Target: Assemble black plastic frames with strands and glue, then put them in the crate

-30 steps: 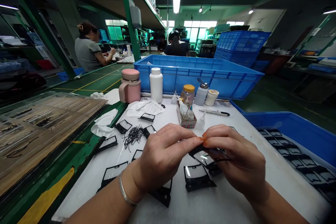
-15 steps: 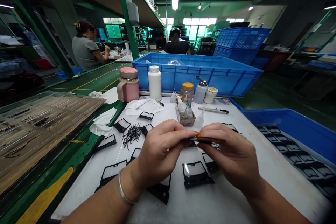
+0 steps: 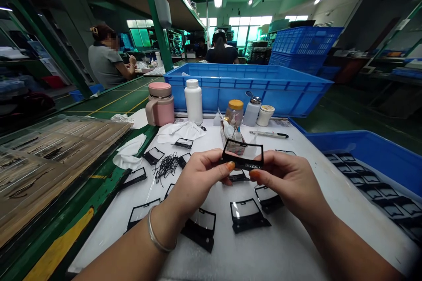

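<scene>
Over white table [image 3: 280,254] | left hand [image 3: 198,180], right hand [image 3: 290,182] | fingers of both grasping black frame [image 3: 243,154] upright

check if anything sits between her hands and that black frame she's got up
Nothing visible does. The left hand and right hand both pinch the black frame directly at its lower edge, raised above the white table.

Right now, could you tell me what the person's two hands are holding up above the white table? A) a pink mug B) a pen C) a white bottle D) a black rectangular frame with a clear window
D: the left hand and right hand pinch the black frame by its lower edge.
</scene>
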### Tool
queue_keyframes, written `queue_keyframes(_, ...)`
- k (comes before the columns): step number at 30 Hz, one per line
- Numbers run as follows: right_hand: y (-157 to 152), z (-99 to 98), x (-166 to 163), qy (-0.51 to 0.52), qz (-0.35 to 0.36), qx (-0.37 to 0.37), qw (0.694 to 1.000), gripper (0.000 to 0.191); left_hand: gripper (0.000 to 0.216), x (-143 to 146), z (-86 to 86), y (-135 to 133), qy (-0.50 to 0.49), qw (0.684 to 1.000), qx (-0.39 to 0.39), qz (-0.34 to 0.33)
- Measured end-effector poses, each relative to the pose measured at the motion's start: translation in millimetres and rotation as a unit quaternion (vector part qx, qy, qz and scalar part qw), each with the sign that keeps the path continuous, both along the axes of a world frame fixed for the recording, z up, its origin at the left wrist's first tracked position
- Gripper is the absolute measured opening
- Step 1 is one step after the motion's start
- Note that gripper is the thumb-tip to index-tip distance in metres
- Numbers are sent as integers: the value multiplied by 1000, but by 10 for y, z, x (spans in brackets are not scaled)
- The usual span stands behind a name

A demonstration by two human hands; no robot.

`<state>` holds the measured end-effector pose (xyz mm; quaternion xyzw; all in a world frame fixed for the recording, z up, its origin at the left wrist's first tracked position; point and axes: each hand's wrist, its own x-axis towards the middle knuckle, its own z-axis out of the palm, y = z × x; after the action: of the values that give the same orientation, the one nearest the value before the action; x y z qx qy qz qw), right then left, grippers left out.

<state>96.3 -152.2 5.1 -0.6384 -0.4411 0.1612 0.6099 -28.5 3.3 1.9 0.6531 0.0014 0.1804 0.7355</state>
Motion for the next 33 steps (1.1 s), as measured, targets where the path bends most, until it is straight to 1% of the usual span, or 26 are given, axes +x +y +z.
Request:
queue_keyframes(3,4,2,-4,20,-3,-8,1000,18,20,9,1,-2,12,1000,-25,-11)
queue_keyframes(7,6,-10,-3,18,-10,-16,1000,21,22,16,-7,1,13,1000,-20,-13)
queue_keyframes(13,-14,-37,-22,-60,-74,-34,995,26,26,29,-50,20,29,999,-19,-7)
queue_keyframes(16,-14,-40,-33,-77,-86,-35,993,26,30,25,-35,8,36,999,-5,3)
queue_keyframes(21,5,-29,-46,-70,-83,-41,993,28,27,25,-1,-17,34,999,26,34)
queue_keyframes(27,17,-19,-79,-57,-74,-28,995,26,21,50,-26,-10,12,997,52,53)
queue_keyframes(29,28,-15,-79,-51,-68,-18,996,21,19,50,-32,-14,-4,994,86,74)
queue_keyframes(30,34,-14,-72,-44,-62,-14,997,18,18,45,-32,-17,-20,988,117,94)
queue_keyframes(31,39,-12,-60,-34,-52,-12,998,16,15,38,-31,-21,-44,980,156,119)
queue_keyframes(33,40,-10,-21,1,-22,-7,1000,18,9,17,-26,-26,-110,949,243,165)
